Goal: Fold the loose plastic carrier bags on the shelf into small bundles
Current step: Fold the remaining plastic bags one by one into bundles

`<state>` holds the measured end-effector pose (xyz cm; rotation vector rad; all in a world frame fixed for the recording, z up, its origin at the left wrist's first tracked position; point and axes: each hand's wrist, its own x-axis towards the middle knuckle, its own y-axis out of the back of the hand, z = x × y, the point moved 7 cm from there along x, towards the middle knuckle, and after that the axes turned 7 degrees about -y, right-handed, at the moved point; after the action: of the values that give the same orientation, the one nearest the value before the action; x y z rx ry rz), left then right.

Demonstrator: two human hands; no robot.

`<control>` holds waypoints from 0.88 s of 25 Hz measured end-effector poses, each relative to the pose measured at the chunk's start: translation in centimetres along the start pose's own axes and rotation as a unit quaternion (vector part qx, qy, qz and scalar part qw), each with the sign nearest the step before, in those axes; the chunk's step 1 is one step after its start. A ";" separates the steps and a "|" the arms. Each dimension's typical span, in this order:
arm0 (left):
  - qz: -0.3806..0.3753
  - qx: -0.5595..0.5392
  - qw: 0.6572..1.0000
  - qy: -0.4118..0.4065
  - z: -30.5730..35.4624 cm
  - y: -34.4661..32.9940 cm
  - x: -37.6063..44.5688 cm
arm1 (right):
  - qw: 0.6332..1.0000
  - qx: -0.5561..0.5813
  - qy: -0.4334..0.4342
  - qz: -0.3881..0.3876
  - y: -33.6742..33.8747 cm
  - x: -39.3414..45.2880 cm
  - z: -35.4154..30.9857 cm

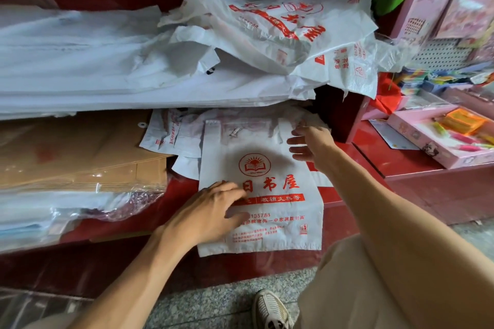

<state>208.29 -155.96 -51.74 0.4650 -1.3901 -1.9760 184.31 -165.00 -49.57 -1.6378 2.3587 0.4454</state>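
1. So, one white carrier bag [270,189] with red print lies spread flat on the red shelf [355,165], handles pointing toward the back, bottom edge near the front lip of the shelf.
2. Left hand [211,211] rests palm-down on the lower left part of that bag. Fingers are fairly straight and a little spread, pressing flat on the plastic (not gripping anything as far as I can see). The fingertips cover part of the red lettering.
3. Right hand [310,144] is up at the bag's top right corner, by the right handle. Fingers are loosely open and slightly bent, pointing left. Whether the tips actually touch the plastic or sit just above it, I can't tell, the hand is a bit blurred.
4. More printed bags [171,133] lie flat under and behind the spread one, poking out on its left side.
5. Above, a messy heap of loose bags [280,29] is crumpled on top of a thick stack of white sheets [93,61].
6. Left of the spread bag sits a pile of brown envelopes [77,152], with clear wrapped packs [66,211] below them.
7. Off to the right, a pink box [417,133] with colourful small items stands well apart from the bags.
8. A shoe [270,310] shows on the speckled floor at the bottom.
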 end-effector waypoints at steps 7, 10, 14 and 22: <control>0.002 0.017 0.999 0.038 -2.0 0.3 0.9 | 0.898 -0.378 0.217 -0.063 -1.3 -6.4 -0.4; 0.025 0.088 0.994 0.066 -0.9 0.1 1.6 | 0.788 -0.514 0.299 -0.159 -2.8 -9.8 2.5; 0.042 0.039 0.998 0.026 2.3 0.0 1.6 | 0.649 -0.652 0.377 -0.105 -3.0 -11.4 6.0; 0.141 -0.212 0.942 0.220 -1.3 2.3 -0.5 | 0.928 -0.261 0.253 -0.082 3.0 -10.4 1.1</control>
<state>210.17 -157.01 -50.09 0.4422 -0.6838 -1.7316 185.06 -154.61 -46.52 -2.4228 2.5614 0.7403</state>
